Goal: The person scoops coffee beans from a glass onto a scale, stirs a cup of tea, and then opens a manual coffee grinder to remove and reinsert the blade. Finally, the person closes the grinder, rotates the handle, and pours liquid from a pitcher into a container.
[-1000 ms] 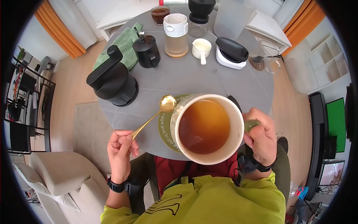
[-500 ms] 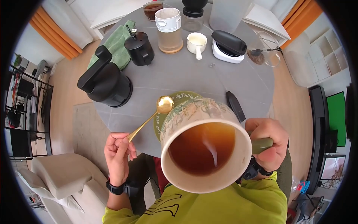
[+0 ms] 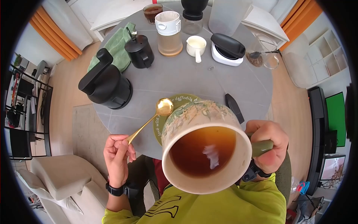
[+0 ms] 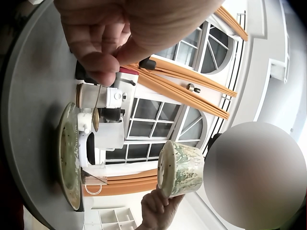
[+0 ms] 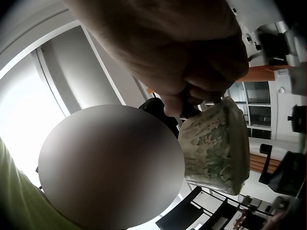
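Note:
In the head view a large patterned cup (image 3: 205,112) of amber-brown liquid is held up near the person's chest, its mouth tilted toward the head camera. The right hand (image 3: 269,143) grips its green handle (image 3: 262,148). The left hand (image 3: 118,158) pinches a gold spoon (image 3: 164,107) by the handle end, bowl pointing away and up. A green plate or mat (image 3: 161,128) with lettering lies on the table beneath, partly hidden by the cup. In the left wrist view the cup (image 4: 184,168) is raised against the person's face; the right wrist view shows the cup (image 5: 211,146) there too.
On the grey table (image 3: 167,80) stand a black grinder-like device (image 3: 108,87), a black pot (image 3: 140,51), a green cloth (image 3: 117,52), a white-topped jar (image 3: 169,35), a small white jug (image 3: 196,46), a scale (image 3: 226,56), a glass pitcher (image 3: 259,56) and a black-handled tool (image 3: 234,107).
Since a second ago, the right hand has brought the cup closer to the person and tilted it. The left hand and spoon have shifted only slightly. Over the last half second the cup has barely moved.

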Demonstrator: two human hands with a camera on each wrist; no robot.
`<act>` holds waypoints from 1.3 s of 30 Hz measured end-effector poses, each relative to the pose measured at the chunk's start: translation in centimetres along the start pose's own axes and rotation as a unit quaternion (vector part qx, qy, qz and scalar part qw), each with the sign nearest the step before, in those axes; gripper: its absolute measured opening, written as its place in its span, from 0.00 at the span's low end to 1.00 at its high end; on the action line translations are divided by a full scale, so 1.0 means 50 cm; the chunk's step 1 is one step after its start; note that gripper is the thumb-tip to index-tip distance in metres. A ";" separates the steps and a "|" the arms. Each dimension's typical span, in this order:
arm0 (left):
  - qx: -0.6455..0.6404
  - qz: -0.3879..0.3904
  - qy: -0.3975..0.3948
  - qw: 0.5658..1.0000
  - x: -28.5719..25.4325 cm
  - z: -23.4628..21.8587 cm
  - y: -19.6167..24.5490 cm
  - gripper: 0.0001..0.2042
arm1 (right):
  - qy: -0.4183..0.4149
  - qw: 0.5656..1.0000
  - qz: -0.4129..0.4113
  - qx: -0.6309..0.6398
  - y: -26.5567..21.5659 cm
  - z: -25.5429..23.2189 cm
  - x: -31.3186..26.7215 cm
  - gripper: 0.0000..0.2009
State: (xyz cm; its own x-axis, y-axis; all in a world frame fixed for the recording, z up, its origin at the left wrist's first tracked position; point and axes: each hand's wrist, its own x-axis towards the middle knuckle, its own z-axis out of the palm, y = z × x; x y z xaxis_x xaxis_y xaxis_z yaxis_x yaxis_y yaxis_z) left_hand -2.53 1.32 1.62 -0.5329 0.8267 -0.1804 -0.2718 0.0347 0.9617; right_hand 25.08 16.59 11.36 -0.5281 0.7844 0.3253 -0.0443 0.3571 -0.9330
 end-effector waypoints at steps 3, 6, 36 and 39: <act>-0.001 0.000 0.003 1.000 0.000 0.002 0.002 0.05 | -0.008 1.000 -0.018 0.012 0.006 -0.007 -0.002 0.29; -0.001 -0.005 0.003 1.000 -0.001 0.001 0.006 0.05 | -0.017 0.999 -0.037 0.021 0.012 -0.011 -0.005 0.26; 0.006 0.009 -0.012 1.000 -0.007 0.001 0.016 0.06 | 0.039 0.990 0.116 0.077 0.054 0.022 -0.011 0.21; 0.012 0.008 -0.011 1.000 -0.007 0.001 0.016 0.06 | 0.033 0.990 0.111 0.085 0.063 0.022 -0.009 0.21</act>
State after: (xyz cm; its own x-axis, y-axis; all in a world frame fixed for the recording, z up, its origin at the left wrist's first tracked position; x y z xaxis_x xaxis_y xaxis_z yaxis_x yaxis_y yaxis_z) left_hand -2.51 1.09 2.45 -0.5190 0.8397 -0.1598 -0.2443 0.0334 0.9691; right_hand 24.26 16.78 8.11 -0.4852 0.8670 0.1139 -0.0791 0.0862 -0.9931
